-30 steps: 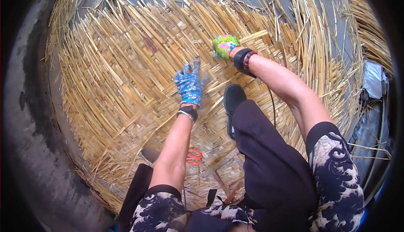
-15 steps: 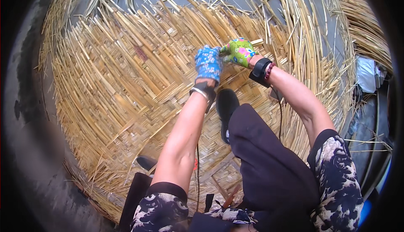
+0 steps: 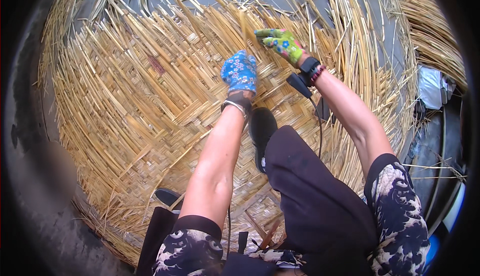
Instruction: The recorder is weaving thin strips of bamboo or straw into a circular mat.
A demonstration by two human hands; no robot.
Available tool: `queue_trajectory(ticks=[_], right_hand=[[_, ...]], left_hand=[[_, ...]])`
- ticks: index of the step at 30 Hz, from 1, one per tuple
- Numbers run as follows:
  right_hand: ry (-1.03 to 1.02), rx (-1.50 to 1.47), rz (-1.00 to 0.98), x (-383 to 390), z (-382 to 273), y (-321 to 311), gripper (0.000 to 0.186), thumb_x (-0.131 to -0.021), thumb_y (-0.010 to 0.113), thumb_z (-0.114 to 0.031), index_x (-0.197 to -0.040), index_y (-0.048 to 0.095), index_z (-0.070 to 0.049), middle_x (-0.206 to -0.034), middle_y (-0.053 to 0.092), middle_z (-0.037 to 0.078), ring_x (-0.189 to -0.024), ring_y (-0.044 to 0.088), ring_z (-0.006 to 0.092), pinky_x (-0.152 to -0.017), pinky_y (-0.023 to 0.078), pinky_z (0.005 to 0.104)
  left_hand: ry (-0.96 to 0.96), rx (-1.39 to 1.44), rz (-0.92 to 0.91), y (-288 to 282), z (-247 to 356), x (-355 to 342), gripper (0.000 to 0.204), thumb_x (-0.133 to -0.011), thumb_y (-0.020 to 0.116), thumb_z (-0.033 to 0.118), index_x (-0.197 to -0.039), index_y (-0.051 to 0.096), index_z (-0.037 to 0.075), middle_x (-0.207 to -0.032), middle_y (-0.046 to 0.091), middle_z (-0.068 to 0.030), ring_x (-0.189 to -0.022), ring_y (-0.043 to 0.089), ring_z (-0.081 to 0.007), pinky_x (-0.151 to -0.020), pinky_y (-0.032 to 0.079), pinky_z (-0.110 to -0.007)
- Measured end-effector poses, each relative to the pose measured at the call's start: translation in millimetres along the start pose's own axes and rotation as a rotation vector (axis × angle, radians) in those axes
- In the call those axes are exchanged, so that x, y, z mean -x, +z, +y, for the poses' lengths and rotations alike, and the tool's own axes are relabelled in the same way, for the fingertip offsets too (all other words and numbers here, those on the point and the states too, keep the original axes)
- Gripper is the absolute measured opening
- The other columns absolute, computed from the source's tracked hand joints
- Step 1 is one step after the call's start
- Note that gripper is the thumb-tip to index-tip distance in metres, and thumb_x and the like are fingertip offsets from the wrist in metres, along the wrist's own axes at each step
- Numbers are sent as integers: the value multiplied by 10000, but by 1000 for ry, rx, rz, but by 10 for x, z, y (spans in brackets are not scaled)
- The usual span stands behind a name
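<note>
A large mat of split yellow reed strips (image 3: 142,131) is woven tightly near me, with long loose strip ends fanning out at the far side. My left hand (image 3: 239,72), in a blue flowered glove, is closed low over the mat. A blurred reed strip (image 3: 244,26) stands up just beyond its fingers and seems held at its base; the exact grip is hidden. To the right, my right hand (image 3: 281,43), in a green flowered glove, has its fingers stretched toward that raised strip. No contact between them is plain.
My dark shoe (image 3: 262,130) rests on the woven part. Loose reed strips (image 3: 357,66) curve along the right side. Beyond them lie a thick reed bundle (image 3: 430,23) and a white plastic bag (image 3: 431,87). A cable (image 3: 320,126) hangs from my right wrist.
My hands were together over the mat and have parted. The right one moved up and away with its fingers opening; the left shifted slightly left. A strip now stands raised between them.
</note>
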State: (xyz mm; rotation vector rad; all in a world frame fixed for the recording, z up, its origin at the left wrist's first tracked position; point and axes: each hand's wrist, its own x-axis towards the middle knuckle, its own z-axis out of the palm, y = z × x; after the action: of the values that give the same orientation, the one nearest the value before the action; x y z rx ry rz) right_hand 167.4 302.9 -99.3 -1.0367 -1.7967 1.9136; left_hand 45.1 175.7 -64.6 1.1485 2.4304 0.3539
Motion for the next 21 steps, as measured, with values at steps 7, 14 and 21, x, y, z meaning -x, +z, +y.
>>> queue_trajectory(ticks=[7,14,21], right_hand=[[-47,1022,-97,-408,-32,177,286,-736,592,-309,-860,688,-70,-872,651,179,-758,618,345,-671,482,421],[-45,1134,-309,-361,-108,71,264,-739,611,-315,-881,697,-109,-880,661,154,-744,635,299,-664,494,389],[281,-321,-178,-205,211,-72,252,-870,488,-39,-1088,616,-27,-953,656,69,-768,597,120,-691,488,236]], left_hand=[[-8,79,40,-80,-91,-14,364,-796,562,401,-737,650,53,-766,636,-181,-761,615,-362,-699,482,-445],[23,152,67,-130,-170,-3,379,-798,584,398,-702,625,34,-736,615,-200,-727,590,-381,-662,458,-456],[108,162,-6,-26,-148,-63,325,-809,577,364,-842,649,49,-818,632,-190,-790,603,-372,-699,477,-435]])
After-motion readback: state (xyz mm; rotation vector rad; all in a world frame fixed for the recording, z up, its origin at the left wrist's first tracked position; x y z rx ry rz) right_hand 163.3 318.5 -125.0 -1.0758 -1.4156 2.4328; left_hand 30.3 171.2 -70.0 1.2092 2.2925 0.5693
